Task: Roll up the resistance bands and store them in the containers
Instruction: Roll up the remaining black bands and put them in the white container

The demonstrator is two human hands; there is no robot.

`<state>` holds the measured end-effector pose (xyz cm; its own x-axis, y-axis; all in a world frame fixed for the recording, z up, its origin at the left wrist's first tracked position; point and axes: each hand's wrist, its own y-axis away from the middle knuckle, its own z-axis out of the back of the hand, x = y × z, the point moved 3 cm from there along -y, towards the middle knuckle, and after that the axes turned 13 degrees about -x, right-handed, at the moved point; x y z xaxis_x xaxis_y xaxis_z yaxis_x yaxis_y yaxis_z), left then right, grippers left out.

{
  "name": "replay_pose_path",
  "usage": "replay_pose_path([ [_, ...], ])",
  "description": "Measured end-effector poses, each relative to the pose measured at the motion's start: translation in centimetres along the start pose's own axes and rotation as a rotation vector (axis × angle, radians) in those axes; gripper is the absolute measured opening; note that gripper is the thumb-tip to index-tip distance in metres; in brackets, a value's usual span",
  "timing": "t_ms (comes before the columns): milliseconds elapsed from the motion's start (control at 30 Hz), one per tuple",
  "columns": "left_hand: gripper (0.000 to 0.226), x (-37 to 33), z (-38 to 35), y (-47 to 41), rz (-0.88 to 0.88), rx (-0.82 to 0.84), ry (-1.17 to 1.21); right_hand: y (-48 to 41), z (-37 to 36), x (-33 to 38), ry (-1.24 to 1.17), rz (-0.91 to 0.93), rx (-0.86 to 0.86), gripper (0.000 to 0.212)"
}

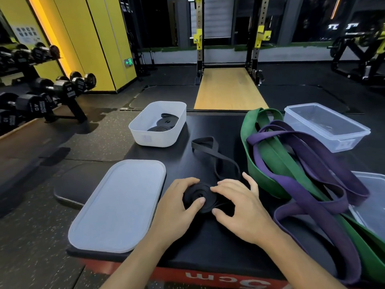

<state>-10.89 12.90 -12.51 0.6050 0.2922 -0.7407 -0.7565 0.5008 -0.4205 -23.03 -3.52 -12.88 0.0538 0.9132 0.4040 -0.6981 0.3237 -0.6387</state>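
The black padded box top [198,247] carries a frosted white plastic tub [145,138] at its far left corner and a flat frosted rectangular lid [118,205] overhanging its left edge. A half-rolled black rubber resistance band [198,191] lies near the front middle. Tangled wide green rubber bands [275,155] and purple rubber bands [291,183] cover the right side, beside 1 clear plastic container [354,138] at the far right corner.

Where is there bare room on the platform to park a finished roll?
Bare: the strip between the white bin and the green band, behind the loose tail of the black band; the near edge between the lid and the purple band, crossed by both forearms. Crowded: the right side, heaped with bands.
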Motion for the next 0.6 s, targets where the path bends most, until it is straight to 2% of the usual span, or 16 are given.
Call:
replay_pose_path([
  [167,0.04,0.0,0.2,0.0,-0.039,0.067,-0.018,-0.1,-0.1,0.1,0.063,0.005,0.037,0.056],
  [367,0.056,-0.8,0.2,0.0,-0.075,0.211,-0.061,-0.5,-0.4,0.4,0.086,0.006,0.203,0.091],
  [467,0.074,-1.4,0.1,0.2,-0.109,0.268,-0.061,-0.8,-0.2,0.8,0.026,0.04,0.253,0.089],
  [600,0.085,-1.7,-0.1,0.1,-0.105,0.278,-0.064,-0.5,0.2,0.9,0.046,0.07,0.156,0.086],
])
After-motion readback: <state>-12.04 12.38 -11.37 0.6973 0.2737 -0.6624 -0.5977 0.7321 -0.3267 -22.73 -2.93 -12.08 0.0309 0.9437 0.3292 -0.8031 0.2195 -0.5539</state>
